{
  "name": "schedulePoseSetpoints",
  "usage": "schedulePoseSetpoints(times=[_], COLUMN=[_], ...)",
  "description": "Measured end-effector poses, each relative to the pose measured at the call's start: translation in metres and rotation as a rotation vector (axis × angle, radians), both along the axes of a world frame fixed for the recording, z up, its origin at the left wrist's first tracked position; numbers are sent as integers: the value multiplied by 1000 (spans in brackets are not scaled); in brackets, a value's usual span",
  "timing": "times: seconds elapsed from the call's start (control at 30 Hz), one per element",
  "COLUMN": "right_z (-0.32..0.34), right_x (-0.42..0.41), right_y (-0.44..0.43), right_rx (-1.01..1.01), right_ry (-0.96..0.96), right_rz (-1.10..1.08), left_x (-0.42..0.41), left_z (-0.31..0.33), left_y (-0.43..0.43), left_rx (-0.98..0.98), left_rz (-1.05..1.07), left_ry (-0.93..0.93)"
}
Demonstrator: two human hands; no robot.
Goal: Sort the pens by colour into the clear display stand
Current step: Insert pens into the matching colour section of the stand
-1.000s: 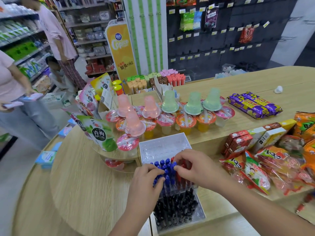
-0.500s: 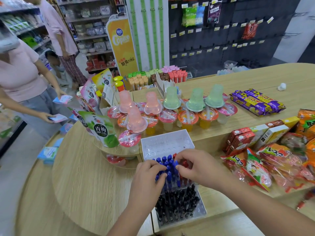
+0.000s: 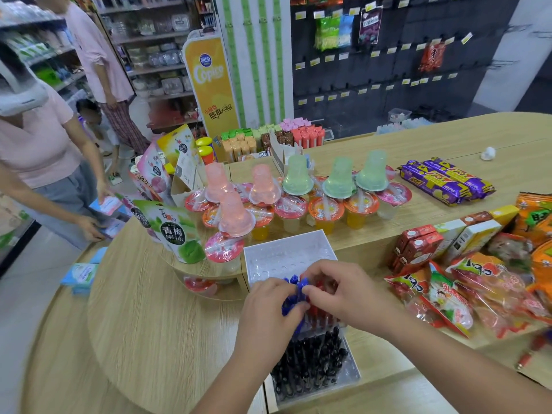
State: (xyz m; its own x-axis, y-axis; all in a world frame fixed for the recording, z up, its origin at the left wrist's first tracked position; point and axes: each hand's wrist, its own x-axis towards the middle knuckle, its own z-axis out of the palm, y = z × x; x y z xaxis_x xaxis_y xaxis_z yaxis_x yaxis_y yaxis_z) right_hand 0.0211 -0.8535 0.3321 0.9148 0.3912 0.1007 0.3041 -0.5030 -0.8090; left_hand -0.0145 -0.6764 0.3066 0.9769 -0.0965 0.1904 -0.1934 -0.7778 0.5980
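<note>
Head view is showing a pale wood-grain counter [image 3: 155, 309] curving across the lower left of the frame, matte and smooth. Sitting at lower centre is the clear display stand [image 3: 286, 252], a boxy hard-plastic rack whose far rows of round holes are standing unfilled. Both bare forearms are reaching in from the bottom edge, with knuckles facing up and the two hands meeting over the middle of the stand. The left hand [image 3: 265, 312] is curling its fingers inward and gripping the blue pens [image 3: 291, 298] from the left side. The right hand [image 3: 343, 291] is arching over the red pens [image 3: 321, 318], its thumb and forefinger pinching the glossy cap of one of the blue pens while its other fingers are bending loosely above the red caps. The black pens [image 3: 310, 366] are standing upright in a dense block in the near rows, slim and shiny. Sealed jelly cups [image 3: 325, 210] with printed film lids are clustering just beyond the stand.
</note>
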Motion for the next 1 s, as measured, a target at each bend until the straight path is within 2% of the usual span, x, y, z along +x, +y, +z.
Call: schedulePoseSetpoints(times=[0.07,0.2,0.33,0.8,1.0], right_z=[0,-4,-16,-10,7], right_x=[4,14,14,15,11], right_y=[1,-4,1,18,10], right_rx=[-41,-294,-470,-619,-393], right_ry=[-8,-196,-230,-187,-148], right_rz=[38,-28,-10,26,140], left_x=[2,2,-1,5,4], left_z=[0,-5,-9,-7,-6], left_y=[-2,5,11,6,4], left_rx=[-25,-43,-49,34,-9], left_rz=[26,39,22,25,30], left_ry=[27,21,25,41,51])
